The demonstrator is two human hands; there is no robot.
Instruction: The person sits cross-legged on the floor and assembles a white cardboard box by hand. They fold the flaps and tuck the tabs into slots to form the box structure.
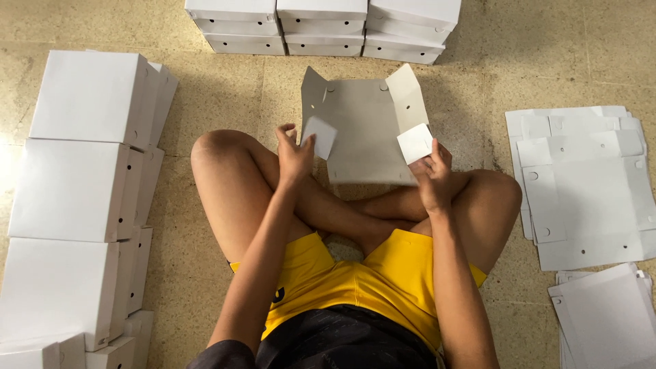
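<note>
White cardboard box blank [365, 130] held half-folded over crossed legs: left hand [295, 157] pinching one corner flap, right hand [432, 174] pinching the other. Finished boxes [75, 178] stacked left and ahead, flat blanks [588, 191] piled right; bare stone floor [212, 96] between.

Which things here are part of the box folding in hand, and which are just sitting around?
In hand: half-folded cardboard blank, left hand, right hand.

Lying about: finished boxes on the left, stacked boxes ahead, flat blanks on the right.
</note>
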